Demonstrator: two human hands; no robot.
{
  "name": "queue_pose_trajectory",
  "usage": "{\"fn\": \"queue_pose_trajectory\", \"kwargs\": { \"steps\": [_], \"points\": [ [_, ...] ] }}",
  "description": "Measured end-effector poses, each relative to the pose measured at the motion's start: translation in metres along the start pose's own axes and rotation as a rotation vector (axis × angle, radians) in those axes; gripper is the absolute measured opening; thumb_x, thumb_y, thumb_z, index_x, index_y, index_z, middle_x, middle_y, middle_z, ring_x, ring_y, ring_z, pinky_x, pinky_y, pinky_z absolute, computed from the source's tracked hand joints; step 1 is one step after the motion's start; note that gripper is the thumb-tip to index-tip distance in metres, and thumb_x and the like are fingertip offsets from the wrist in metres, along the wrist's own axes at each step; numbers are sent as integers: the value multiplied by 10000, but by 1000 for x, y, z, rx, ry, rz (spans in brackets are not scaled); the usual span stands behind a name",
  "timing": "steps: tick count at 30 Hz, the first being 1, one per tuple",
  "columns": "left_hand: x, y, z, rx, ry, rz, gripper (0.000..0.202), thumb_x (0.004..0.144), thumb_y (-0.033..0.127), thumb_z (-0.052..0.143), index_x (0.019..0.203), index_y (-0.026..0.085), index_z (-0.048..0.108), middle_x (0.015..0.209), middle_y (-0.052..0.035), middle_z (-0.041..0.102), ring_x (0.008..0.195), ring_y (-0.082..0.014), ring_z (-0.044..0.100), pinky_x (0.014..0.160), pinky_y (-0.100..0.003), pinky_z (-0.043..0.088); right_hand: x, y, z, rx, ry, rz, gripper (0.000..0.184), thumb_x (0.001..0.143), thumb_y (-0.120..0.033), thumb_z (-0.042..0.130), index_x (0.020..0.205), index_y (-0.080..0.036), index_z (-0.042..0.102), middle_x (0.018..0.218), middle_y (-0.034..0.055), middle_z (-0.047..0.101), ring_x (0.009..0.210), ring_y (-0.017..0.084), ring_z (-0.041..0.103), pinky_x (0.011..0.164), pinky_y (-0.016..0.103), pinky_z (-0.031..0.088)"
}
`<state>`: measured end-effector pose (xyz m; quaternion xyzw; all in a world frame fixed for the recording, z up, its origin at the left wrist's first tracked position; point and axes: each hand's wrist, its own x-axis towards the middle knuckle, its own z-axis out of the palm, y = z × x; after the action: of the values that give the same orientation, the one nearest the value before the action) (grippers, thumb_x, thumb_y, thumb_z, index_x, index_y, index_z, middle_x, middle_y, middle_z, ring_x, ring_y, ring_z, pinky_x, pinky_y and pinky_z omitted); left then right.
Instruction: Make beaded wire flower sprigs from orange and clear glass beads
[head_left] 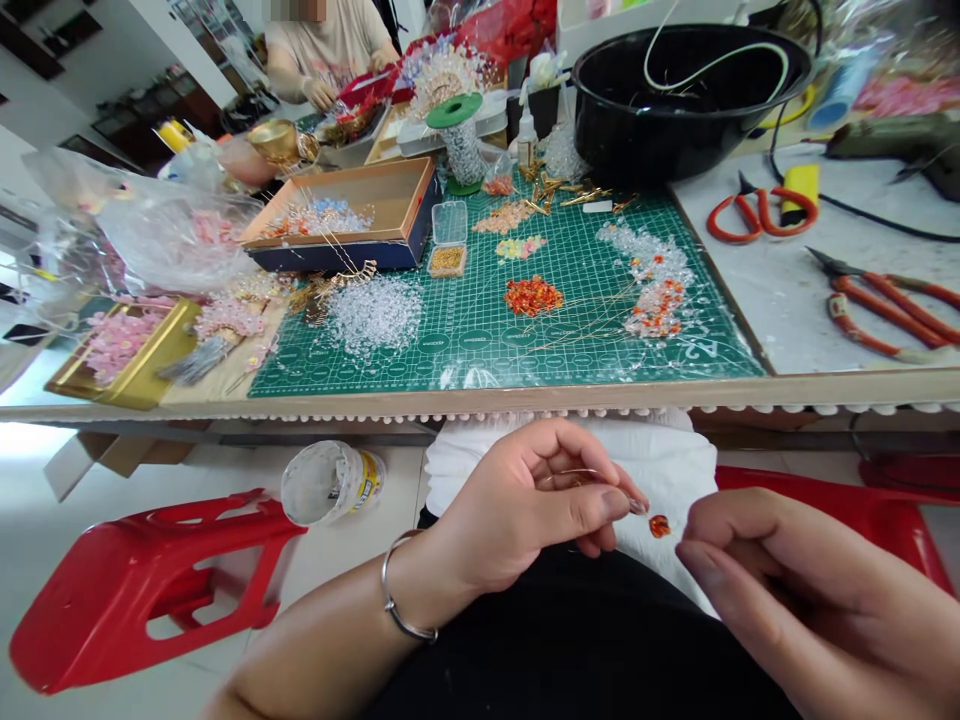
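While the left hand (540,500) has its thumb and index finger pinched on a thin shiny wire (574,472), the wire loops back over the curled fingers. The small glossy orange-red bead piece (659,526) sits in the gap between both sets of fingertips, just past the left ones; can't tell if it's actually on that wire. As for the right hand (795,580), thumb and index are closed tip to tip, and honestly I can't tell if anything thin is caught in there. There's a silver metal bangle (387,575) on the wrist behind the left fingers.

Straight out past the left fingers lies a green gridded cutting mat (465,350), with a pile of orange-red beads (532,296) on it. Further left of those fingers is a heap of clear beads (375,315), with a navy cardboard box with a tan inside (375,255) behind it. Beyond the right fingers, off to the right, are black-jawed pliers with worn orange handles (892,300). Way out past both hands' fingers, a big black plastic basin (675,130) sits on the table, and a co-worker's hand (322,95) shows at the far left.
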<state>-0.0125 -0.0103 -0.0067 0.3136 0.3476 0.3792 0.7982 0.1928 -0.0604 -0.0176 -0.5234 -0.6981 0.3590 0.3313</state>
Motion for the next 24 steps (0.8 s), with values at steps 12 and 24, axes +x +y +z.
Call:
{"fn": "queue_pose_trajectory", "kwargs": {
  "steps": [12,24],
  "points": [
    [-5,5,4,6,-26,-1,192,797,190,816,857,143,640,894,-36,729,687,-95,695,643,-202,567,3,-5,10,-43,82,-15,112,995,-370,534,1018,-262,552,574,-60,563,410,122,503,344,205,384],
    [-1,4,5,-76,13,-15,171,781,170,822,868,122,682,806,-31,702,681,-129,724,614,-207,586,9,-7,0,-105,74,-202,13,976,-274,552,978,-268,564,598,-72,627,411,94,560,404,167,457]
  ]
}}
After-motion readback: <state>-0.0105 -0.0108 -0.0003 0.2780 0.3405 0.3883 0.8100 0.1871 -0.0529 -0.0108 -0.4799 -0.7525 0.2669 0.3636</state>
